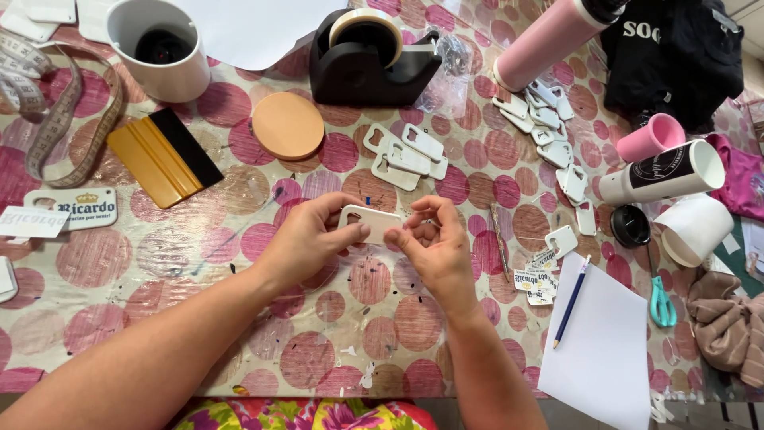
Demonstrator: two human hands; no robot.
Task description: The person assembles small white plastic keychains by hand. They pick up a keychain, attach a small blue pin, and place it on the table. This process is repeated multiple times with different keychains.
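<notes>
partly hidden white tag, left hand, right hand pinching

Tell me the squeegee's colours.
The squeegee is yellow-orange with a black edge strip, seen in the head view.

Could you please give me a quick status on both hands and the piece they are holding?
Left hand grips white bottle-opener blank, fingers closed. Right hand pinches its right edge. Held above dotted tablecloth. More white blanks beyond; nothing between.
</notes>
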